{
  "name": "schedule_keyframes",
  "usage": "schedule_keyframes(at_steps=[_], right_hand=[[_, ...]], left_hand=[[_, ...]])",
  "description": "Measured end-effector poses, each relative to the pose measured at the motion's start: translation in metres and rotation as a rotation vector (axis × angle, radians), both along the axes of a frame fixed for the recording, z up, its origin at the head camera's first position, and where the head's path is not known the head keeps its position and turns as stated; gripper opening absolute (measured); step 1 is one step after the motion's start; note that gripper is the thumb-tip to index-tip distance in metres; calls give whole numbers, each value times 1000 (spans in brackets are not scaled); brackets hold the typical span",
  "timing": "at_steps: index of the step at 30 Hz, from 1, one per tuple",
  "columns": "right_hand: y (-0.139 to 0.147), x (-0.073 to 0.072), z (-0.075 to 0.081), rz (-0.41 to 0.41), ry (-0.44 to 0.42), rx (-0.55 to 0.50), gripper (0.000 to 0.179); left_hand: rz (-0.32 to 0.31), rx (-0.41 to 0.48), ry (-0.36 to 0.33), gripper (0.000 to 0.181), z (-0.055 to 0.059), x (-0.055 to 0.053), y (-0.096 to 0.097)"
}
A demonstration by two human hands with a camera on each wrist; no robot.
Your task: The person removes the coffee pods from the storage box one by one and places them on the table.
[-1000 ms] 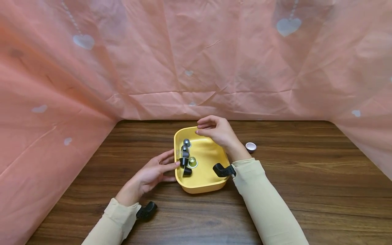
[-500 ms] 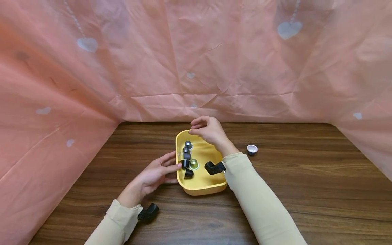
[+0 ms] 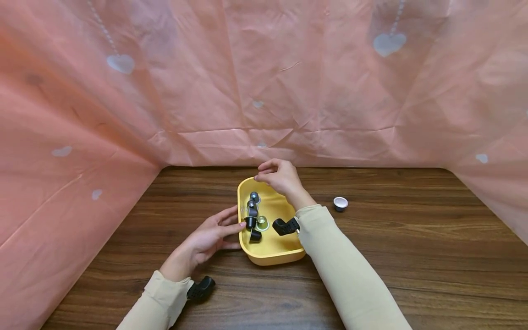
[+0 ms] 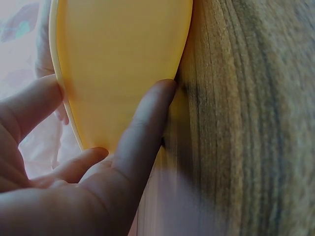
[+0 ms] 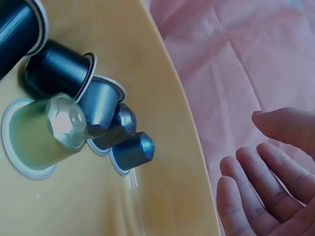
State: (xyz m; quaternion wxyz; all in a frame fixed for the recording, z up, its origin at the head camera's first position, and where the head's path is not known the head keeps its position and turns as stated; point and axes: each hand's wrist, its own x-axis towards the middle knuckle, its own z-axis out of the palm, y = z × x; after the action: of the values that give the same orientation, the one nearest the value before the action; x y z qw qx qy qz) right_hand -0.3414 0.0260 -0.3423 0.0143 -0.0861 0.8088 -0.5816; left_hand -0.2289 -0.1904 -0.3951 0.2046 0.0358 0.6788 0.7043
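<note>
A yellow box (image 3: 268,263) holds several coffee capsules. A green capsule (image 3: 262,223) stands beside a black capsule (image 3: 255,236) lying on its side; darker and silver-blue ones cluster along the left wall. My left hand (image 3: 206,238) rests against that wall, thumb at the rim and fingers (image 4: 150,115) spread along the outside, mostly straight. Over the far rim hovers my right hand (image 3: 282,178). Its loosely bent fingers (image 5: 273,199) hold nothing in the right wrist view. Outside the box, a dark capsule (image 3: 340,204) sits on the table with its white lid up.
The dark wooden table (image 3: 412,256) runs back to a pink cloth (image 3: 330,91) with pale hearts, which also hangs along both sides. Black wrist cameras sit on both sleeves; the right camera (image 3: 285,226) is over the box interior.
Over the second, my right hand has shifted slightly left above the far rim. My left hand stays at the wall. The whole scene has drifted slightly down in the head view.
</note>
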Motion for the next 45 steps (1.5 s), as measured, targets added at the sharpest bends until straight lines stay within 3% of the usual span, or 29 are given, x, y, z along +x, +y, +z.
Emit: schedule_keyframes(at_steps=[8,12,20,30,45], right_hand=[[-6,1,-8,18,165,252,29],[-10,2,-13,47,183,327,27],[-13,2,-18,76,138,352,25],[-17,1,-28,106,121,499,29],[-25,0,-35,91,112,478,28]], left_hand=[[0,6,-2,77,-1,0,0],[-6,10,2,77,0,0,0],[2,10,6,75,1,0,1],[-2,16,5,74,0,0,3],[19,22,-3,73,-3,-1,1]])
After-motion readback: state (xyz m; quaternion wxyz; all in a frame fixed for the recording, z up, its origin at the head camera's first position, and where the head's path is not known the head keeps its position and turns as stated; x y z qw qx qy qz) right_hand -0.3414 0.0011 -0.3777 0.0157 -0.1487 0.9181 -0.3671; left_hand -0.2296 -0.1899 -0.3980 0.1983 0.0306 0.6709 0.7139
